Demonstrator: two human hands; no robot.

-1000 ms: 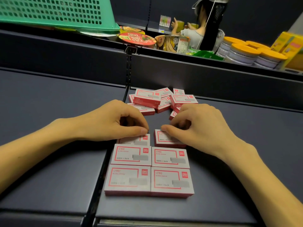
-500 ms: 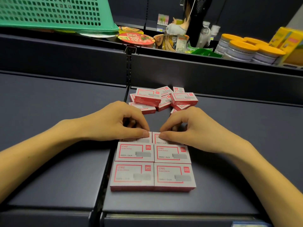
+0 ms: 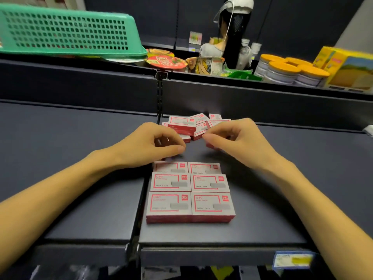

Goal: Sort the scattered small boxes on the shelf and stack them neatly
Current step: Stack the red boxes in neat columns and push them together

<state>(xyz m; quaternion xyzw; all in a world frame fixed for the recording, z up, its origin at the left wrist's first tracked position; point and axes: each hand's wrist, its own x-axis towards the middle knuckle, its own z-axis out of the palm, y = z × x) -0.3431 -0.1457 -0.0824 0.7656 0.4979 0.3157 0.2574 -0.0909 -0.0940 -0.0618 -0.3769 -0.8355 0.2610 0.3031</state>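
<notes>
Both hands have let go of the back row of the grid [image 3: 190, 190] and lifted toward the pile [image 3: 191, 126]. Left hand [image 3: 150, 146] pinched, empty; right hand [image 3: 232, 138] pinching a box [image 3: 211, 146].

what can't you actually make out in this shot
- Head view: whether the left hand holds a box; its curled fingers cover the spot.
- Head view: the red box under the right hand shows only an edge, so the grip is unclear.
- Head view: the count of the scattered boxes; they overlap and the hands hide some.
- Head view: small print on the arranged boxes is too small.
</notes>
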